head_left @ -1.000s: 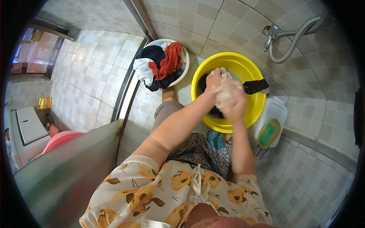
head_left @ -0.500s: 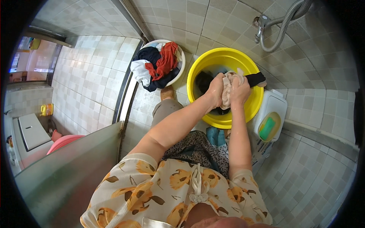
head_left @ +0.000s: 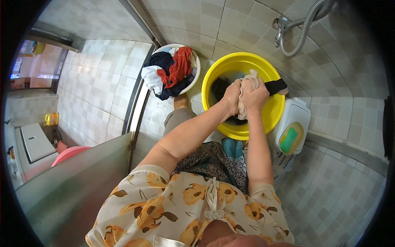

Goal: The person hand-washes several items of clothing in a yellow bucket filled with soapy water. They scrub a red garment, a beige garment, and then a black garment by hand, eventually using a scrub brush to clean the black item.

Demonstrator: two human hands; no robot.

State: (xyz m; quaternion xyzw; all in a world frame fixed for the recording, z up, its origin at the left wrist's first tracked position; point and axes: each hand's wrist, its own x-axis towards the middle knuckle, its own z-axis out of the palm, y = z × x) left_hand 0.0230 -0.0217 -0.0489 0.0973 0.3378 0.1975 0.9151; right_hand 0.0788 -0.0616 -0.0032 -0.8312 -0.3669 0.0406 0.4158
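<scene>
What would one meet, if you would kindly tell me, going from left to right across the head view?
Yellow bottle, white garment, red garment, left hand, right hand, green soap bar.

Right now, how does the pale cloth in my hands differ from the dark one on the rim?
The pale cloth is beige, the dark cloth mostly black. The pale cloth is bunched between your left hand and right hand; the dark cloth lies over the rim of the yellow tub. Both are fabric.
</scene>
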